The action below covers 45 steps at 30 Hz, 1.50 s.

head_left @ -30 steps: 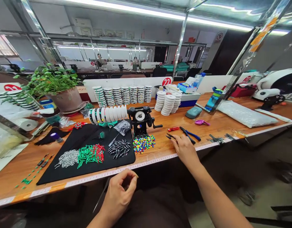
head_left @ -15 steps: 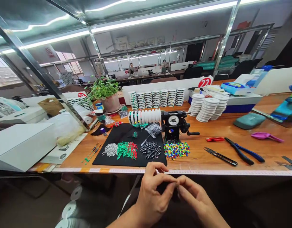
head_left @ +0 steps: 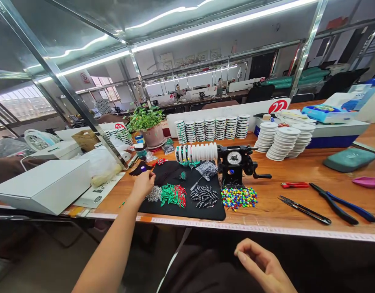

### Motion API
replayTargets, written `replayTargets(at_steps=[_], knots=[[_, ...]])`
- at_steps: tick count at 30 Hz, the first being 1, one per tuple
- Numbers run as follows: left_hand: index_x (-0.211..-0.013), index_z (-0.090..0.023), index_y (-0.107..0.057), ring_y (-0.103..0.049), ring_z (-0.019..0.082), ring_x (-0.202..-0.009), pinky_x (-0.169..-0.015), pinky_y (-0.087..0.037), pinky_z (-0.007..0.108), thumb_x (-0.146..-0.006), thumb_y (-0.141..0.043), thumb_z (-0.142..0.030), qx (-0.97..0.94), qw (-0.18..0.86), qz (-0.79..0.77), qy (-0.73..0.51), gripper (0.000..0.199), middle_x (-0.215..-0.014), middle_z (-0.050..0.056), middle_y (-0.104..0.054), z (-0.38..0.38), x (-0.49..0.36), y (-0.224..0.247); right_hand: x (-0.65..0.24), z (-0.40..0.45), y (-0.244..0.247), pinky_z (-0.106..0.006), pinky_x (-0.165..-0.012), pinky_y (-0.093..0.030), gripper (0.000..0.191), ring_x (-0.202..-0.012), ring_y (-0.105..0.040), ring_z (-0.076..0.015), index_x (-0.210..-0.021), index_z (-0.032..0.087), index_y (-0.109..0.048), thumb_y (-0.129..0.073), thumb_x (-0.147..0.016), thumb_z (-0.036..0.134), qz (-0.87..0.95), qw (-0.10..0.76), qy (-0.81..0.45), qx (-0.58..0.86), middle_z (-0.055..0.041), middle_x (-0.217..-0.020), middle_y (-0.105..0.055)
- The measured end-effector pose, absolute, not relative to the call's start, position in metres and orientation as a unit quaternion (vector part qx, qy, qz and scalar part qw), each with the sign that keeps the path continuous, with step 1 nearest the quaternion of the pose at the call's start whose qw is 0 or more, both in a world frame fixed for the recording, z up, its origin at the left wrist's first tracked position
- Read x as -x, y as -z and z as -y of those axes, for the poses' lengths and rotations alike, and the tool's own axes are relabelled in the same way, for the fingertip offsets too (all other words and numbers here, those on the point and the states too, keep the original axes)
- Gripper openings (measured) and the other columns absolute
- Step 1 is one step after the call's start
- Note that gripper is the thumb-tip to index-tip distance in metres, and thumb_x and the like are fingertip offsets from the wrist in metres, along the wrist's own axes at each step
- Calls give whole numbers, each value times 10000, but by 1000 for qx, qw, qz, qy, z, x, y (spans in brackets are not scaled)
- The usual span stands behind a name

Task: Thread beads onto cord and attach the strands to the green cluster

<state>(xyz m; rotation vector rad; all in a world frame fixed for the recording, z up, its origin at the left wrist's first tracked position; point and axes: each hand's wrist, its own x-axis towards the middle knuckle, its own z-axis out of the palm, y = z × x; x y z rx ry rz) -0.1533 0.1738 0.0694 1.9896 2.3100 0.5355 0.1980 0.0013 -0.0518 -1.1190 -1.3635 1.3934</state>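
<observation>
Now we reach our left grip point(head_left: 143, 185) down, narrow, to the black mat point(head_left: 212, 211) — just by the silver tubes point(head_left: 153, 194). Our right grip point(head_left: 260, 260) curls loosely; small, slow pinches work best.

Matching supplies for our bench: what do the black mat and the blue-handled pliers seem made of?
The black mat looks like matte felt or fabric, with no shine. The blue-handled pliers seem dark-finished steel, from their slim jaws, with glossy plastic grips; the exact coating is hard to tell.
</observation>
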Motion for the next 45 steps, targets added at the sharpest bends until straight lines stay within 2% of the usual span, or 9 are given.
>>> replayTargets(at_steps=[10, 15, 19, 25, 27, 30, 36, 42, 45], knots=[[-935, -131, -676, -672, 206, -927, -880, -534, 422, -949, -645, -316, -613, 55, -785, -76, 188, -960, 49, -703, -203, 177, -47, -195, 2, 64, -244, -631, -381, 459, -676, -422, -165, -791, 195, -639, -594, -898, 638, 540, 407, -587, 445, 7, -715, -483], [-824, -143, -650, -658, 209, -894, -884, -505, 415, -920, -657, -271, -601, 59, -781, -160, 160, -878, 40, -688, -196, 179, -61, -194, 2, 73, -246, -631, -387, 479, -674, -429, -165, -784, 193, -626, -576, -899, 655, 544, 417, -576, 446, 5, -722, -490], [-843, -175, -596, -632, 229, -899, -847, -481, 362, -930, -530, -264, -594, 68, -746, -295, 141, -898, 86, -669, -175, 167, -77, -192, 2, 67, -245, -608, -375, 472, -647, -424, -157, -785, 191, -631, -575, -907, 643, 545, 418, -566, 456, 12, -696, -480], [-764, -196, -536, -546, 146, -609, -586, -459, 241, -913, -451, -601, -635, 306, -608, -365, 439, -685, 13, -576, -88, 79, -53, -183, 0, 33, -252, -673, -463, 320, -727, -578, -187, -837, 197, -680, -598, -954, 483, 584, 468, -494, 443, -32, -782, -632], [-764, -179, -556, -504, 119, -595, -577, -423, 220, -862, -591, -629, -576, 534, -505, -357, 462, -683, 3, -561, -54, 42, -35, -177, -1, 22, -261, -737, -493, 239, -827, -633, -204, -857, 203, -694, -598, -970, 390, 600, 511, -455, 414, -59, -897, -689], [-766, -155, -598, -499, 100, -628, -588, -398, 199, -779, -752, -585, -467, 693, -432, -339, 457, -732, 10, -577, -20, 2, -14, -171, -5, 15, -264, -747, -515, 174, -919, -669, -215, -879, 204, -715, -605, -968, 305, 610, 547, -421, 389, -86, -1046, -718], [-805, -129, -678, -506, 81, -588, -567, -391, 187, -669, -876, -517, -384, 758, -417, -323, 457, -682, 1, -585, -14, -20, 0, -172, -8, 22, -261, -712, -535, 146, -745, -683, -185, -912, 196, -748, -624, -951, 263, 597, 553, -399, 421, -35, -804, -731], [-752, -125, -665, -566, 79, -566, -538, -420, 169, -702, -869, -478, -393, 755, -413, -324, 411, -661, 21, -646, -17, -14, -4, -173, -9, 22, -242, -685, -491, 148, -884, -637, -185, -880, 195, -696, -603, -955, 282, 581, 578, -375, 434, -78, -1053, -653], [-794, -135, -668, -599, 72, -578, -530, -432, 145, -684, -898, -419, -339, 760, -426, -356, 382, -702, 23, -685, -18, -10, -7, -176, -6, 22, -239, -650, -468, 193, -790, -593, -169, -866, 189, -646, -570, -980, 324, 563, 575, -382, 455, -58, -932, -628]])
